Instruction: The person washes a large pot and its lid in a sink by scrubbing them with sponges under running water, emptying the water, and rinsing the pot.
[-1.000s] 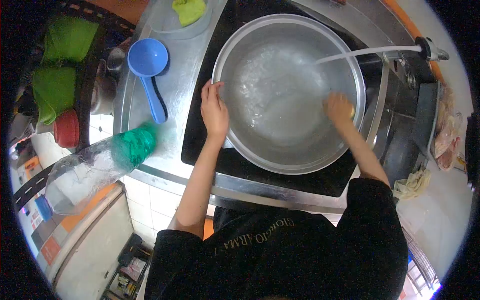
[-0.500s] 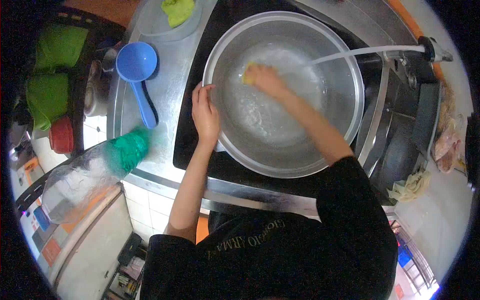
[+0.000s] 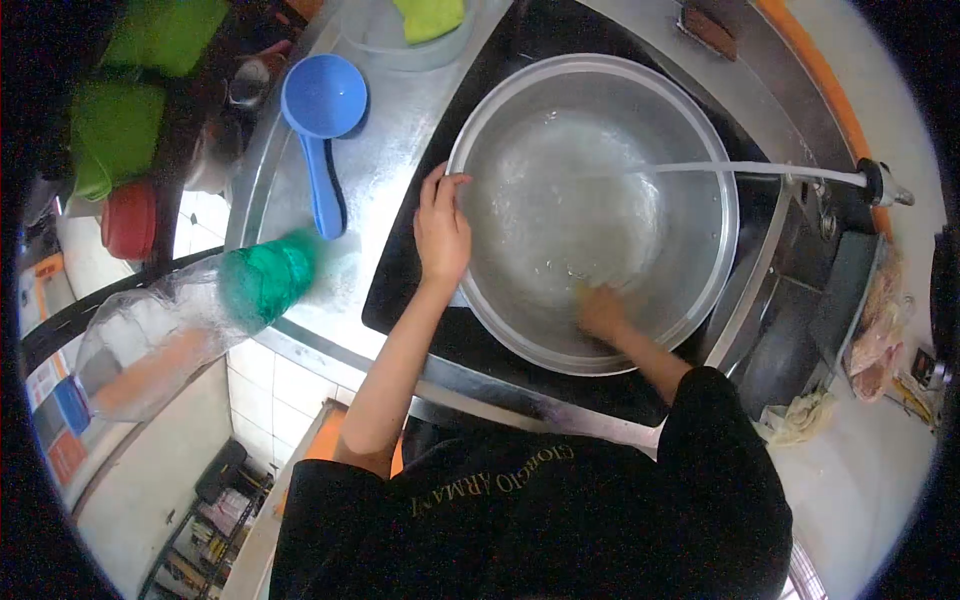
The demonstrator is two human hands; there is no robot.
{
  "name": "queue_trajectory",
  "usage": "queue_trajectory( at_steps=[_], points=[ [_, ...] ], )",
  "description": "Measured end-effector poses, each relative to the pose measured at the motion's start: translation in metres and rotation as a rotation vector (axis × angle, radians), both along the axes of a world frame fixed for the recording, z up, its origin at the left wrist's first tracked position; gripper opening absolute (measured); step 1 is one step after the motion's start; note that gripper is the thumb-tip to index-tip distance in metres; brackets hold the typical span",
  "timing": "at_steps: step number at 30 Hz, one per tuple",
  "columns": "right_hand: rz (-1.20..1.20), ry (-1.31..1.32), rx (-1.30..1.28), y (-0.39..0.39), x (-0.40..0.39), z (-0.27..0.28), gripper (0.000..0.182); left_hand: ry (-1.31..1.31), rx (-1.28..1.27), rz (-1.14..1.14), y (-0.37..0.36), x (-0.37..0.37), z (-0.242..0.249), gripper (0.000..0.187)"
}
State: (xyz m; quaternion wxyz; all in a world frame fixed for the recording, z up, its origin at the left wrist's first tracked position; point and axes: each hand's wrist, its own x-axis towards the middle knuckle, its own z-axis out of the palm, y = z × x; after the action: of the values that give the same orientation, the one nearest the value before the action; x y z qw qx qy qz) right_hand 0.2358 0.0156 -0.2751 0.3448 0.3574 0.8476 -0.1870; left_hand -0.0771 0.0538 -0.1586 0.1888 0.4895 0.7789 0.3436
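A large round metal basin (image 3: 700, 270) with shallow water inside rests over the dark recess. A white hose (image 3: 770, 168) reaches across its right rim, with its tip inside. My left hand (image 3: 442, 230) grips the basin's left rim, fingers curled over the edge. Down in the lower part of the basin, my right hand (image 3: 604, 314) presses a yellow sponge (image 3: 582, 290) against the inside; motion blurs it, and the sponge is mostly hidden by the fingers.
On the steel counter (image 3: 390, 150) left of the basin lies a blue ladle (image 3: 324, 97). Behind it stands a clear container (image 3: 405, 55) with a green cloth (image 3: 430, 18). A green-and-clear plastic bag (image 3: 265, 283) hangs at the counter's left edge. Crumpled leaves (image 3: 800, 418) lie at the right.
My right hand has swept with the sponge from the basin's upper left to its lower part. My left hand stays on the rim. The whole view has shifted slightly.
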Motion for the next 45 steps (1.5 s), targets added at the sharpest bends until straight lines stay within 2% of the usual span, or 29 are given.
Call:
queue_trajectory(
  at_steps=[1,2,3,5,7,8,9,11,13,15,16,18,19,21,22,24,25,27,28,30,32,34,36,38,39,41,43,45],
  points=[
    [-0.185,0.205,-0.112,-0.021,-0.014,-0.036,0.034,0.013,0.016,0.003,0.0,0.0,0.001,0.032],
    [-0.34,0.1,-0.176,-0.017,-0.059,-0.009,0.032,0.023,0.032,0.002,0.002,0.001,0.002,0.031],
    [-0.459,0.343,-0.253,-0.007,-0.094,0.029,0.034,0.023,0.035,-0.011,0.004,0.001,0.004,0.031],
    [-0.942,0.321,-0.441,0.003,-0.144,0.02,0.039,0.002,0.048,-0.003,0.005,0.002,0.01,0.032],
    [-1.414,0.668,-0.899,0.022,-0.163,0.002,0.041,-0.039,0.048,-0.014,0.005,0.002,0.007,0.029],
    [-1.563,0.855,-1.219,0.038,-0.162,-0.004,0.041,-0.079,0.043,-0.012,0.004,0.001,0.006,0.026],
    [-1.684,1.046,-1.553,0.056,-0.157,-0.009,0.041,-0.011,0.038,-0.056,0.003,-0.001,0.002,0.028],
    [-1.758,1.315,-1.399,0.1,-0.14,0.014,0.046,0.003,0.039,-0.048,0.004,0.0,0.005,0.028],
    [-1.788,1.704,-1.421,0.132,-0.118,0.045,0.047,0.015,0.038,-0.036,0.004,0.0,0.005,0.029],
    [-1.535,1.927,-1.45,0.157,-0.09,0.055,0.047,-0.027,0.164,-0.043,0.008,-0.002,0.002,0.037],
    [-1.535,1.929,-1.449,0.163,-0.081,0.068,0.047,-0.027,0.164,-0.045,0.008,-0.001,0.003,0.037],
    [-1.576,1.912,-1.248,0.174,-0.068,0.092,0.037,-0.105,0.103,0.09,0.008,0.004,0.006,0.032],
    [-1.579,1.91,-1.25,0.176,-0.062,0.097,0.037,-0.105,0.1,0.091,0.006,0.003,0.005,0.032],
    [-1.678,1.87,-0.934,0.181,-0.054,0.106,0.032,-0.131,0.079,0.07,0.005,0.0,0.002,0.033],
    [-1.68,1.873,-0.934,0.184,-0.055,0.108,0.032,-0.129,0.078,0.068,0.004,0.0,0.001,0.033],
    [-1.775,1.71,-0.323,0.19,-0.058,0.111,0.028,-0.19,0.12,0.081,0.003,0.0,-0.001,0.032],
    [-1.779,1.712,-0.32,0.192,-0.062,0.109,0.028,-0.189,0.119,0.077,0.003,0.0,-0.003,0.032],
    [-1.454,1.815,0.088,0.192,-0.076,0.104,0.026,-0.187,0.11,0.082,0.003,-0.003,-0.005,0.031],
    [-1.458,1.818,0.091,0.192,-0.083,0.102,0.026,-0.185,0.11,0.077,0.002,-0.003,-0.005,0.031],
    [-1.513,1.479,0.182,0.193,-0.106,0.111,0.036,-0.237,-0.011,0.111,0.003,-0.002,0.004,0.03],
    [-1.467,1.255,0.241,0.185,-0.133,0.125,0.041,-0.208,0.003,0.12,0.004,0.0,0.004,0.03],
    [-1.324,1.429,0.216,0.163,-0.173,0.138,0.041,-0.18,0.014,0.13,0.006,0.001,0.0,0.03],
    [-0.949,1.58,0.34,0.118,-0.208,0.145,0.032,-0.107,0.121,0.097,0.004,-0.001,-0.006,0.03],
    [-0.242,1.645,0.315,0.082,-0.21,0.142,0.023,-0.138,0.093,0.112,0.006,-0.001,-0.005,0.029],
    [-0.245,1.648,0.321,0.081,-0.207,0.134,0.023,-0.171,0.065,0.13,0.006,0.0,-0.004,0.027],
    [-0.629,0.834,0.029,0.092,-0.189,0.115,0.026,-0.15,0.076,0.131,0.006,0.0,-0.002,0.028],
    [-0.792,1.081,0.363,0.119,-0.177,0.079,0.023,-0.153,0.08,0.142,0.007,0.001,0.001,0.028],
    [-0.729,1.11,0.761,0.153,-0.18,0.104,0.021,-0.178,0.049,0.158,0.009,0.003,0.007,0.028]
  ],
)
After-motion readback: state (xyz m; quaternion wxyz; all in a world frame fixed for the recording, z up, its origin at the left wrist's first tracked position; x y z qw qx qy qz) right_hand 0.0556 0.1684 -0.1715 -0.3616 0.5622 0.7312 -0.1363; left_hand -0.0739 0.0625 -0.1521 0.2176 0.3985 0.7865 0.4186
